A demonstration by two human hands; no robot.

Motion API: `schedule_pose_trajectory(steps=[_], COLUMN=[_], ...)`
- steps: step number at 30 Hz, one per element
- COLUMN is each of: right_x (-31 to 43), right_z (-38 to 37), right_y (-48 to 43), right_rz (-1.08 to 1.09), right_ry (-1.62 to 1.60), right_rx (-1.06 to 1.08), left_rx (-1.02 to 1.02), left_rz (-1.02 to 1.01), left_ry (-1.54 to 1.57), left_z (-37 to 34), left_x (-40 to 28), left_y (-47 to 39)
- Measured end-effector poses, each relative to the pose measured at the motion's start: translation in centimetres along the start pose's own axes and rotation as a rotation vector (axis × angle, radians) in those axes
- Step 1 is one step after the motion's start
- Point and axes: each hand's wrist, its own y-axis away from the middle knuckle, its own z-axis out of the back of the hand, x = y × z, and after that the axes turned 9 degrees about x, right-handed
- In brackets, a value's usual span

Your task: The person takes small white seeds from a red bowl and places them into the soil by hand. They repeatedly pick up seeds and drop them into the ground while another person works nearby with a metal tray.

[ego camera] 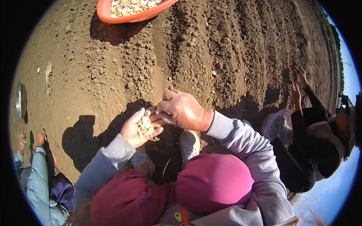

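Several pale garlic cloves (pixel 145 126) lie in the cupped palm of my left hand (pixel 135 127). My right hand (pixel 181 108) is just to the right of it, thumb and fingers pinched together over the left fingertips. A small pale clove tip (pixel 157 112) shows between the right fingers; the rest is hidden. Both hands are above loose, furrowed soil (pixel 138 70), in front of my bent knees. Beyond them, at the top, an orange-red plastic basin (pixel 124 19) holds many more cloves.
Single cloves (pixel 214 73) lie along the furrows. At right, a person in dark clothing (pixel 322 141) reaches to the soil beside a translucent tub (pixel 264 124). At left, a person in a light blue jacket (pixel 39 175) works near a metal bowl (pixel 18 101). My shoes (pixel 189 144) stand below my hands.
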Motion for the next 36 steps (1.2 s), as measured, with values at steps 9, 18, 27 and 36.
schedule_pose_trajectory(steps=[9,18,27,36], right_x=[-24.4,-30.8,-31.1,-21.2], right_z=[9.1,7.8,6.1,6.3], right_y=[-1.5,-2.6,-0.5,-3.6], right_rz=[-0.827,-0.680,-0.567,-0.615], right_ry=[0.069,0.431,0.533,0.421], right_rx=[-0.551,-0.555,-0.544,-0.411], left_rx=[-0.062,-0.175,-0.205,-0.063], left_rz=[-0.074,-0.136,-0.203,-0.262], left_ry=[0.015,0.081,-0.070,-0.133], left_z=[1.5,2.4,0.2,-2.2], left_x=[-3.4,-3.7,-5.0,-5.4], left_y=[1.2,3.3,2.0,1.2])
